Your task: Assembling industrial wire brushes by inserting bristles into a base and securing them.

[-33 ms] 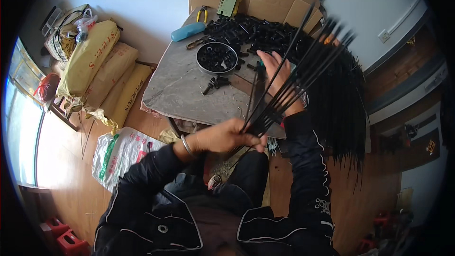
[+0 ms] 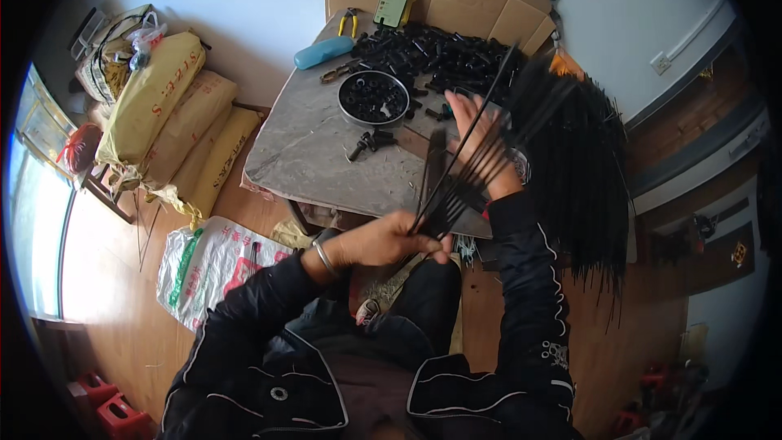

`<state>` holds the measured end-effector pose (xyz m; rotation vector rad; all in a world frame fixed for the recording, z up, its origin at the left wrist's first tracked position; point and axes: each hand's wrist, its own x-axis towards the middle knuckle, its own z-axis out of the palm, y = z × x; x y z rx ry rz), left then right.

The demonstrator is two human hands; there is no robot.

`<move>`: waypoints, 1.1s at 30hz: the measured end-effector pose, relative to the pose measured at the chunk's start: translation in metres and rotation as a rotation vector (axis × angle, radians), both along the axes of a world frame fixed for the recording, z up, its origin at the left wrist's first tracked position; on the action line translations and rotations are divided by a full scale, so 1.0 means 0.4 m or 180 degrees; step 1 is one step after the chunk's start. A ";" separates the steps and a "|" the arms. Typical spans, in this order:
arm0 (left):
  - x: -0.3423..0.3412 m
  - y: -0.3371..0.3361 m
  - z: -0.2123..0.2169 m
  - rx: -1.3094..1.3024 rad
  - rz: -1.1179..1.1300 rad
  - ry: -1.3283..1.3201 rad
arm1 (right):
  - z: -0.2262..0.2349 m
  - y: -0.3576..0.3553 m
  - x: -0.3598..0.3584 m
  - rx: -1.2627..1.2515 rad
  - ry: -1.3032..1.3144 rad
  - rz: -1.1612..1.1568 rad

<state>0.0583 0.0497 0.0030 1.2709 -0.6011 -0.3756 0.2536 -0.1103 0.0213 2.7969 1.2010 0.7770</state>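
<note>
Left hand is gripping a fan of thin black rods mid-frame; probably light, springy, kinda slick, so bunching them low seems smart. Right hand is sitting open behind, fingers spread, contact unclear. Beyond, loose black fittings and a round metal bowl are occupying the worktop. Hanging rods are crowding the right, a fittings heap upper centre.
</note>
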 end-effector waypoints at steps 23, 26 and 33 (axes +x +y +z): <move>0.021 0.003 -0.197 -0.0603 -0.0323 0.1322 | 0.111 0.025 -0.332 0.4198 0.4500 0.1532; 0.025 0.006 -0.202 -0.0700 -0.0317 0.1412 | 0.115 0.029 -0.338 0.4219 0.4438 0.1577; 0.016 -0.003 -0.202 -0.0462 0.0259 0.1156 | 0.088 0.018 -0.328 0.3639 0.4293 0.1534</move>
